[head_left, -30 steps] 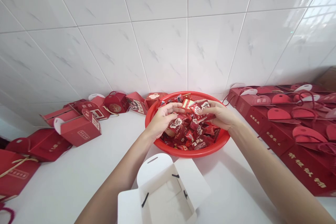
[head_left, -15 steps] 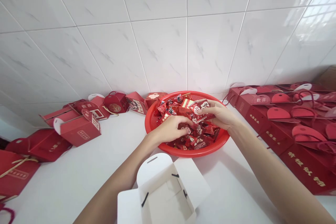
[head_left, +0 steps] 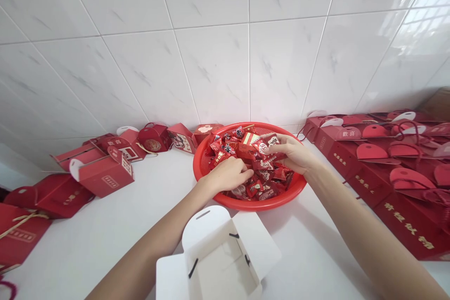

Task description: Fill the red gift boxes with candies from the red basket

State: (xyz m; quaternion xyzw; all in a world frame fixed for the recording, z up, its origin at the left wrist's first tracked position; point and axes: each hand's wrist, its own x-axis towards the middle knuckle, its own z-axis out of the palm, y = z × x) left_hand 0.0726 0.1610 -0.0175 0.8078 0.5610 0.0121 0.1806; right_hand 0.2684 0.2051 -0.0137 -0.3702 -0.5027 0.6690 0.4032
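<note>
A red plastic basket (head_left: 201,186) full of red wrapped candies (head_left: 267,186) stands against the wall. Over its right side, my right hand (head_left: 293,153) is closed, pinching a few wrapped candies (head_left: 271,141) between thumb and fingers. My left hand (head_left: 230,174) reaches down into the pile with curled fingers. Its fingertips are hidden among the candies, so what they grip does not show. In front of the basket stands an opened box (head_left: 225,262), white inside, its flaps spread out. I see nothing inside it.
Red gift boxes (head_left: 101,176) stand in a curved line along the left and the wall. Rows of closed red boxes (head_left: 379,187) with folded handles and cords fill the right side. White tiled wall (head_left: 218,70) rises behind the white tabletop (head_left: 116,229).
My left hand has dug deeper into the candies, and its fingers have curled in closer together. The right hand keeps its candies in nearly the same place.
</note>
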